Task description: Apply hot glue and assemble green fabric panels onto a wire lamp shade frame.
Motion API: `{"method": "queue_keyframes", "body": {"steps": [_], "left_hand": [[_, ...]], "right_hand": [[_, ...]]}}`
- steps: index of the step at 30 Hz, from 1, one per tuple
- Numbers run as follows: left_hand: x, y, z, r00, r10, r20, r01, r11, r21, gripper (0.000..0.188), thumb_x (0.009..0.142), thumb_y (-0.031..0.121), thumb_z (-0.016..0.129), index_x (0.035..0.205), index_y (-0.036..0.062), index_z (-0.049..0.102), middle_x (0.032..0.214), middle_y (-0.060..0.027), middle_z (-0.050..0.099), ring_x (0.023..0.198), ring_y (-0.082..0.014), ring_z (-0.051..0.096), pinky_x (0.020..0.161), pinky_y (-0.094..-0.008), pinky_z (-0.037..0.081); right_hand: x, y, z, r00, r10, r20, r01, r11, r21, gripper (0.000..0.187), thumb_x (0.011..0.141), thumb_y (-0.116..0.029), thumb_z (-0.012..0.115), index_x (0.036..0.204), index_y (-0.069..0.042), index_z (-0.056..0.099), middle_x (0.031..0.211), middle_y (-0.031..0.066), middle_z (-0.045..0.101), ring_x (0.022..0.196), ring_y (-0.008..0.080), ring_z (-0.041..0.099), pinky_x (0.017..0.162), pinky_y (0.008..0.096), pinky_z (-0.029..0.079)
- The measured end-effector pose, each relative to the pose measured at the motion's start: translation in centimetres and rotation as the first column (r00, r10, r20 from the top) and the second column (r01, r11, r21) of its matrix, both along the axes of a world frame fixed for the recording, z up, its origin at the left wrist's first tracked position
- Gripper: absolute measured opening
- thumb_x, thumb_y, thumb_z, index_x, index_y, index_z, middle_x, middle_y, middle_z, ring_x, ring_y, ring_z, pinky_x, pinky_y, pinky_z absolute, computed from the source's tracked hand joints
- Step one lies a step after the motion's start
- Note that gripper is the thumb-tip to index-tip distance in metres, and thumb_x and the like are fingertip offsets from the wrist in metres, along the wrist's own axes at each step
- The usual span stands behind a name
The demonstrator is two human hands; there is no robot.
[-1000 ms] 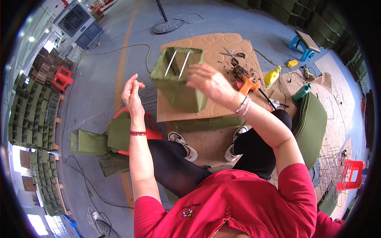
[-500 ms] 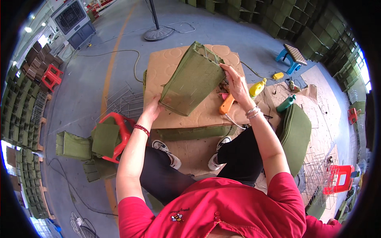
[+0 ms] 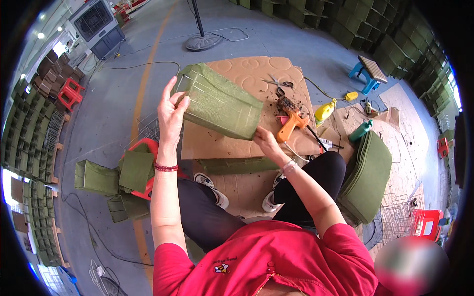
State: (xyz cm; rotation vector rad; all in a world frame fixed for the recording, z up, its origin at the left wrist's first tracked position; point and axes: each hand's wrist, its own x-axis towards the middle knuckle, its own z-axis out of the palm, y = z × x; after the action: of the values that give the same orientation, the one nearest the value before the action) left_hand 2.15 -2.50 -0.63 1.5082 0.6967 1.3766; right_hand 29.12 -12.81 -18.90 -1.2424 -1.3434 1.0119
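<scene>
Above the cardboard-covered work table (image 3: 212, 148) I hold a green felt-like box (image 3: 222, 101), tilted, with thin wire ribs showing along its side. My left hand (image 3: 173, 111) grips its left end, thumb on the near edge and one finger raised. The lower right corner is pinched by my right hand (image 3: 269, 144); the fingers behind the box are hidden. Right of the box lie an orange glue gun (image 3: 292, 126), its nozzle end among dark crumbs, and a pair of scissors (image 3: 280, 86). A yellow bottle (image 3: 324, 112) stands at the table's right side.
Stacked green sheets (image 3: 370, 177) and a green bottle (image 3: 361, 129) are at my right. On my left, green pieces (image 3: 136, 170) lie over a red stool (image 3: 153, 150). Wire frames (image 3: 397, 219) lie at lower right. Farther off are a blue stool (image 3: 366, 74), a stand base (image 3: 203, 42) and floor cables.
The box has turned and swung left, its ribbed side now showing. My left hand has risen to its left end; my right hand has dropped to its lower right corner, uncovering the glue gun and scissors.
</scene>
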Motion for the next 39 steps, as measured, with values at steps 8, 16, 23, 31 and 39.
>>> {"method": "queue_keyframes", "body": {"steps": [8, 16, 23, 31, 39], "left_hand": [[-0.3, 0.4, 1.5, 0.956, -0.056, -0.287, 0.099, 0.985, 0.138, 0.057, 0.093, 0.005, 0.065, 0.147, 0.0058, 0.046, 0.107, -0.0084, 0.069, 0.087, -0.0051, 0.056, 0.083, -0.0222, 0.046], [4.4, 0.1, 3.3, 0.844, -0.081, -0.53, 0.237, 0.943, 0.233, 0.05, 0.092, 0.004, 0.064, 0.14, 0.0137, 0.055, 0.103, -0.0068, 0.074, 0.087, -0.0076, 0.059, 0.082, -0.0271, 0.047], [6.6, -0.3, 4.2, 0.775, -0.143, -0.616, 0.359, 0.901, 0.243, 0.045, 0.092, -0.004, 0.06, 0.135, 0.0087, 0.059, 0.131, 0.0016, 0.065, 0.104, -0.0115, 0.068, 0.09, -0.0261, 0.05], [5.3, -0.7, 3.5, 0.742, -0.106, -0.662, 0.385, 0.876, 0.291, 0.049, 0.088, 0.003, 0.069, 0.135, 0.0113, 0.06, 0.112, -0.0068, 0.073, 0.101, -0.0137, 0.067, 0.095, -0.0322, 0.05], [7.1, -4.4, 3.8, 0.686, 0.019, -0.728, 0.376, 0.847, 0.376, 0.048, 0.074, 0.006, 0.082, 0.12, 0.0061, 0.068, 0.094, -0.0083, 0.072, 0.088, -0.0177, 0.069, 0.081, -0.0315, 0.056]], "right_hand": [[1.9, -1.7, -0.1, 1.0, -0.011, 0.004, 0.012, 0.945, -0.326, 0.025, 0.095, -0.001, 0.051, 0.117, 0.001, 0.063, 0.111, 0.013, 0.07, 0.093, 0.0159, 0.068, 0.079, 0.0304, 0.055], [3.1, -4.4, 1.8, 0.947, 0.124, -0.296, -0.206, 0.942, -0.265, 0.063, 0.088, 0.005, 0.057, 0.148, 0.0, 0.039, 0.135, 0.0147, 0.059, 0.117, 0.0228, 0.06, 0.094, 0.0327, 0.055], [1.5, -4.7, -1.4, 0.843, -0.014, -0.538, -0.075, 0.987, -0.144, 0.071, 0.086, 0.007, 0.064, 0.15, 0.001, 0.033, 0.132, 0.0178, 0.061, 0.115, 0.0236, 0.062, 0.096, 0.0325, 0.053], [0.0, -3.6, -3.9, 0.983, -0.182, -0.005, 0.18, 0.974, -0.136, 0.068, 0.08, 0.001, 0.074, 0.141, -0.003, 0.045, 0.106, 0.0168, 0.07, 0.097, 0.0238, 0.07, 0.085, 0.0349, 0.056], [2.7, -4.1, 0.9, 0.847, -0.04, 0.53, 0.085, 0.994, -0.061, 0.051, 0.081, -0.018, 0.075, 0.127, -0.002, 0.06, 0.096, 0.0204, 0.072, 0.088, 0.0337, 0.071, 0.078, 0.0409, 0.056]]}}
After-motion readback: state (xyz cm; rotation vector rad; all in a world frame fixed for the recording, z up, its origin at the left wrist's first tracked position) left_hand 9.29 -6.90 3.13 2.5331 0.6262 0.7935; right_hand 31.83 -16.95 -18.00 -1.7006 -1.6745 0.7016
